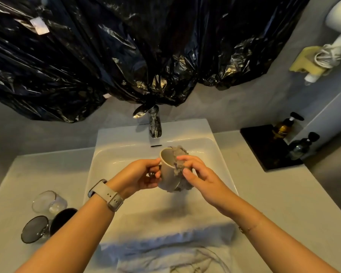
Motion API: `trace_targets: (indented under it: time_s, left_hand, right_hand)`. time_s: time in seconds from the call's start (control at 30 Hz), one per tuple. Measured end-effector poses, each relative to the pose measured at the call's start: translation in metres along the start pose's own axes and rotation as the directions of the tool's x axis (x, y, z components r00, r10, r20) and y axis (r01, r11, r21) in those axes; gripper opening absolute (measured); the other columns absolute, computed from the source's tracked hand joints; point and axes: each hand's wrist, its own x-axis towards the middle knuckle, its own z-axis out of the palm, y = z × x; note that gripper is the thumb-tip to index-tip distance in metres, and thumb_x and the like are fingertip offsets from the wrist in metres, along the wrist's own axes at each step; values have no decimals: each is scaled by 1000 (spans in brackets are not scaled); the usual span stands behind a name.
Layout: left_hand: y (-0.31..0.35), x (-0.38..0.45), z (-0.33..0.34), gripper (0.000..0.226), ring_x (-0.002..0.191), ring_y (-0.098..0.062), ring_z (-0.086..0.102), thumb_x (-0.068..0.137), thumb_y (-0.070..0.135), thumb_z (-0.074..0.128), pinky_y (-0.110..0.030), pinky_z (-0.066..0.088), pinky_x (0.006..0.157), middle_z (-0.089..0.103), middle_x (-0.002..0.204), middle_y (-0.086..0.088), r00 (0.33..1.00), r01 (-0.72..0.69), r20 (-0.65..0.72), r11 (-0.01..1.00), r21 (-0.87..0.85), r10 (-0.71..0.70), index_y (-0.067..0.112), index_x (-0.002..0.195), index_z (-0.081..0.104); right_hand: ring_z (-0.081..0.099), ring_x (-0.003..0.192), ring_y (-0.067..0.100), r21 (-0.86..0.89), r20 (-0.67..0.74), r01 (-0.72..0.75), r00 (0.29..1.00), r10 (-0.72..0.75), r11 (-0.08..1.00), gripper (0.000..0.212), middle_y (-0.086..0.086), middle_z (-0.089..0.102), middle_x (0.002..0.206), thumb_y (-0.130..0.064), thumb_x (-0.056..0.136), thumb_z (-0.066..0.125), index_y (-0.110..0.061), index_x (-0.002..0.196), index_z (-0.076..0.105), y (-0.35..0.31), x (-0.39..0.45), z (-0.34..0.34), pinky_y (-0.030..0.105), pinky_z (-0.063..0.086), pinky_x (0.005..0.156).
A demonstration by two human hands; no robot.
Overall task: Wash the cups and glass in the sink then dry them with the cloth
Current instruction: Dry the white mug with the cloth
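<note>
While held: the beige cup point(166, 170) hung over the sink point(220, 154).
Left hand point(140, 174): gripped its handle.
Right hand point(195, 172): pressed the grey cloth point(180, 154) round it.
Progress: drying, I'd say.
Left of sink: glass point(47, 201), two others waited.

mug point(166, 168): matt ceramic | cloth point(178, 154): nubby | faucet point(155, 123): glossy metal

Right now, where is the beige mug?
In the head view the beige mug is held over the sink, below the faucet, between the left hand and the cloth-holding right hand.
</note>
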Motion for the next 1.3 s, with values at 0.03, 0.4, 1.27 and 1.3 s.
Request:
trace_targets:
  time_s: [0.03,0.4,1.27,1.3]
  left_hand:
    - [1,0,0,46,62,-15,51,102,32,48,-27,45,68,53,60,0,1000,-10,-6,1000,18,10,20,59,38]
    - [2,4,3,46,58,-12,44,101,31,49,-24,45,62,51,58,2,997,55,55,997,59,-58,20,58,38]
    - [-12,-7,2,47,67,-15,57,104,28,45,-30,47,75,54,62,-1,984,-65,173,991,115,44,20,58,39]
    - [-13,-8,1,45,68,-16,57,104,27,44,-30,48,76,54,63,-1,981,-83,184,988,128,59,19,59,40]
  right_hand:
    - [49,119,-4,-39,17,-3,1000,4,999,16,-17,52,132,-26,97,52,-17,99,65,7,1,1,18,45,93]
    - [56,107,12,-625,144,438,878,-456,646,40,-5,64,121,-8,91,58,-26,127,60,44,10,-13,26,43,92]
    - [62,108,8,-42,-29,-108,994,107,993,51,-2,65,120,-8,93,61,-23,139,45,-5,53,-19,20,51,93]
    - [58,114,9,-143,4,-88,996,89,986,57,-2,62,125,-6,90,63,-23,141,43,-3,51,-23,22,48,98]
